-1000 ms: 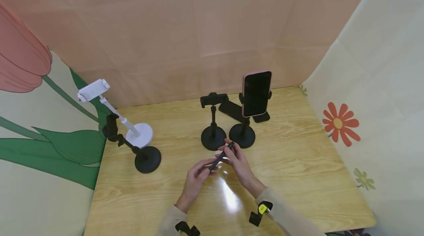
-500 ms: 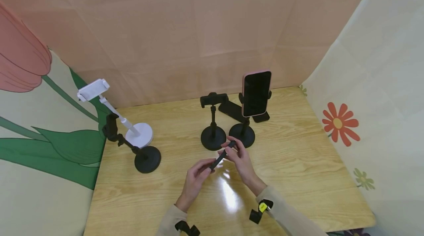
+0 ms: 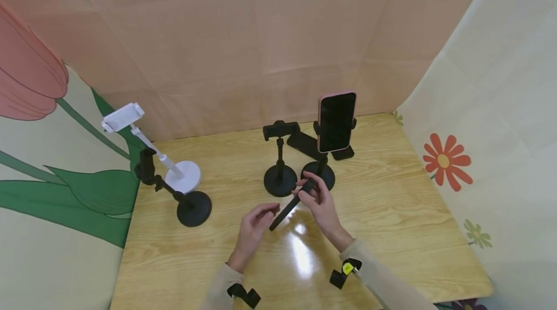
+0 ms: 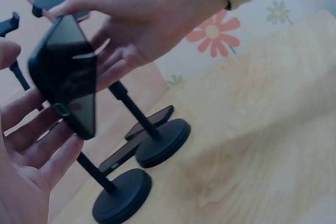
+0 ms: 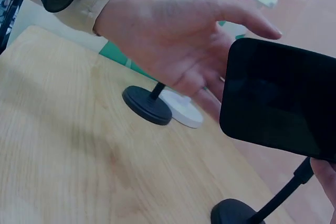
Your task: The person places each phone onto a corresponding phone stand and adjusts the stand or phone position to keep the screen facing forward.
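Note:
A dark smartphone (image 3: 285,214) is tilted above the table, seen nearly edge-on in the head view. My right hand (image 3: 321,203) grips its far end between thumb and fingers. My left hand (image 3: 253,228) is at the near end, thumb off the phone and fingers loosely spread. In the left wrist view those fingers lie beside and behind the lower end of the phone (image 4: 71,77). The right wrist view shows the dark screen (image 5: 278,98) face-on. Just beyond the hands stand a black phone holder (image 3: 280,182) with bare clamp and another (image 3: 319,170) bearing a pink-edged phone (image 3: 337,123).
Two dark phones lie flat behind the holders, one longer phone (image 3: 303,145) and a partly hidden one (image 3: 344,154). At the left stand a white phone holder (image 3: 187,178) and a black phone holder (image 3: 194,209). A peach cloth (image 3: 217,49) rises behind the wooden table (image 3: 383,232).
My left hand has let go of the phone's near end and drawn slightly left. My right hand has moved a little up and right with the phone. The holders have not moved.

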`<state>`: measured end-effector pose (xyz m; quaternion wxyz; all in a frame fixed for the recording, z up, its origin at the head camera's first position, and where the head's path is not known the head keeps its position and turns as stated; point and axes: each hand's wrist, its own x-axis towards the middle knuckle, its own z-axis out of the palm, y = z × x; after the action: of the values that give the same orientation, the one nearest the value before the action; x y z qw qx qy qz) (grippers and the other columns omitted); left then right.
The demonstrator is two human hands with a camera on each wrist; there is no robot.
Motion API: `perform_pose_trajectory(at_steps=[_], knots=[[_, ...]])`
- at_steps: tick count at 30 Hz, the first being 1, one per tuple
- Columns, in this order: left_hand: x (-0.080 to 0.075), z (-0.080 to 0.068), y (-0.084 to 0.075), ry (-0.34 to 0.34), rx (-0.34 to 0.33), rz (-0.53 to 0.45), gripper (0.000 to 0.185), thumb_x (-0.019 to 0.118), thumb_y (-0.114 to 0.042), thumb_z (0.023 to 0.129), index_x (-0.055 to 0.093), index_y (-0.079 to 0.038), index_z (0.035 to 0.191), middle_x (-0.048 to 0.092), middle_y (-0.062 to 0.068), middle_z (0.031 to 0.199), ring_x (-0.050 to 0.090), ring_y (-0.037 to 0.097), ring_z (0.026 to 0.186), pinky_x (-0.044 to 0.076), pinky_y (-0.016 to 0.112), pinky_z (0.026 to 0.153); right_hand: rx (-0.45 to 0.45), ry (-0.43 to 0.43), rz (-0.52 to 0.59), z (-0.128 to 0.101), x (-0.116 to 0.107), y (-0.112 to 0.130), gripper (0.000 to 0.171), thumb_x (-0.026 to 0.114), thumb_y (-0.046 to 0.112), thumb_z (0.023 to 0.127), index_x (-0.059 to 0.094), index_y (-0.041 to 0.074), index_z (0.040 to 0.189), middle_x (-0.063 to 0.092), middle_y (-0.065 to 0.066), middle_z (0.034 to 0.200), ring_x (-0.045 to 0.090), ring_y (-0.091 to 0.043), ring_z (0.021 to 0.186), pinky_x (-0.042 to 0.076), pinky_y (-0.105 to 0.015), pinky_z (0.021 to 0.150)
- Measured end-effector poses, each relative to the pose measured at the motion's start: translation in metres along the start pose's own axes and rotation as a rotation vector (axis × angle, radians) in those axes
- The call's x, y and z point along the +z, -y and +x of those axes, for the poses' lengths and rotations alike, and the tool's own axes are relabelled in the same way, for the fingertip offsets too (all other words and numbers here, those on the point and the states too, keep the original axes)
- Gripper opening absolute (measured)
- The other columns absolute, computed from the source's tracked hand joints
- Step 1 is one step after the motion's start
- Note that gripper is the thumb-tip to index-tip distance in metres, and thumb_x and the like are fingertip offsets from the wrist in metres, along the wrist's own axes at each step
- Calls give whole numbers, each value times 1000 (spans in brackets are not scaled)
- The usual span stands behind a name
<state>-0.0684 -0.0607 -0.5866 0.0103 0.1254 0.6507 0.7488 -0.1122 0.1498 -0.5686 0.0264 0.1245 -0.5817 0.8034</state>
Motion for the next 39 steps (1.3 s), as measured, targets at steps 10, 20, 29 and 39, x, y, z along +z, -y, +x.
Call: perform_pose_trajectory(at_steps=[10,20,29,39], knots=[[-12,19,-21,-56,58,39,24,55,-2,104,67,10,120,67,33,117,70,20,110,56,25,97,20,-27,-56,3,-8,8,56,59,-7,98,36,-10,149,59,-20,123,73,-16,103,60,-27,93],[-15,51,-51,-185,128,121,21,61,-6,103,71,6,116,70,28,113,70,17,106,57,25,96,14,-24,-172,1,-16,8,58,62,-9,96,40,-4,149,51,-39,126,71,-17,105,59,-25,90],[-17,85,-83,-305,254,145,22,65,-2,100,67,8,119,69,25,114,68,11,105,57,23,90,-18,15,-259,0,-21,6,62,67,-8,93,43,1,149,52,-38,127,70,-22,110,58,-24,89],[-4,122,-110,-329,298,91,33,70,4,94,62,12,125,64,31,123,66,37,116,58,36,98,-53,31,-356,1,-21,3,66,71,-11,89,45,-1,149,61,-18,126,70,-17,110,58,-25,93]])
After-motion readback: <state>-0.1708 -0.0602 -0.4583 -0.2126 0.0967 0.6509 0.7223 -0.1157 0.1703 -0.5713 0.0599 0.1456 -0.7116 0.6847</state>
